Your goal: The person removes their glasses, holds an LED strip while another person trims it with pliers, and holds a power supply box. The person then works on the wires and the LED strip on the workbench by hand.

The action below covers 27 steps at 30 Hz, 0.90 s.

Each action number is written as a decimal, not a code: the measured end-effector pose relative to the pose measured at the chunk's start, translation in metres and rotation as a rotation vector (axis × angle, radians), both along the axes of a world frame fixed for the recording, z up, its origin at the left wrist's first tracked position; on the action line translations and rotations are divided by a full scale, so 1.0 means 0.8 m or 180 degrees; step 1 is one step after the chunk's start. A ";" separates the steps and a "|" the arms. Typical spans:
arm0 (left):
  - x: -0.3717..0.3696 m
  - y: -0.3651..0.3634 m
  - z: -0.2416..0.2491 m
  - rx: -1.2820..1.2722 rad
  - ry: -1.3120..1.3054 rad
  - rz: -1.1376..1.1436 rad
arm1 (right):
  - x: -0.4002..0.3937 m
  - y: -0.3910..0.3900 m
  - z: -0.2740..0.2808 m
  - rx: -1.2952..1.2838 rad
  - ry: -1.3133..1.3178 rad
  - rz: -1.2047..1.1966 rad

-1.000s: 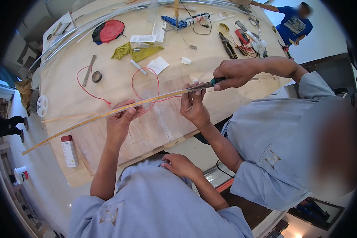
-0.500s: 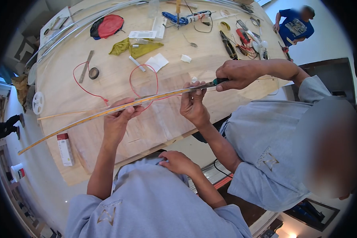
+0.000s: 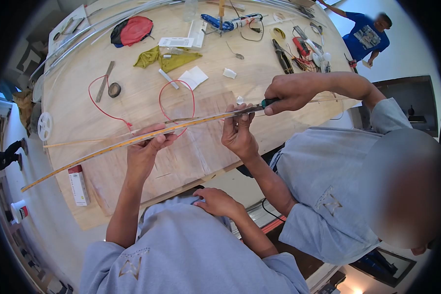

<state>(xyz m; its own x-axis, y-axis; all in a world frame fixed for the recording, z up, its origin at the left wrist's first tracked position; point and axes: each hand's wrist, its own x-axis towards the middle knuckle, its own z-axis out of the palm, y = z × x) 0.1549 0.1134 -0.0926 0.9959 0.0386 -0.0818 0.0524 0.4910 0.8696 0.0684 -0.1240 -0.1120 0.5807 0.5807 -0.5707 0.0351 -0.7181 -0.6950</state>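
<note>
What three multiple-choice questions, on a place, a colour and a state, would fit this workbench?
1. Where is the red-and-white box? A by the table's left edge B beside the blue tool C on the red cloth
2. The looped wire is: A blue B red C green
3. The left hand: A lies flat B holds pliers C pinches the yellow strip
A: the box lies at that edge, under the strip's free end. B: the wire is red. C: its fingers close on the strip.
</note>
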 end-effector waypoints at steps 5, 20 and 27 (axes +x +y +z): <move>0.003 -0.002 0.003 -0.0069 -0.0051 0.0003 | 0.004 0.001 -0.001 0.0005 0.0061 -0.0013; 0.006 -0.004 0.010 0.0109 0.0007 -0.0055 | 0.011 -0.008 -0.003 -0.0031 0.0078 -0.0033; 0.006 -0.006 0.007 -0.0005 -0.0057 0.0012 | 0.011 -0.014 -0.005 -0.0065 0.0050 -0.0021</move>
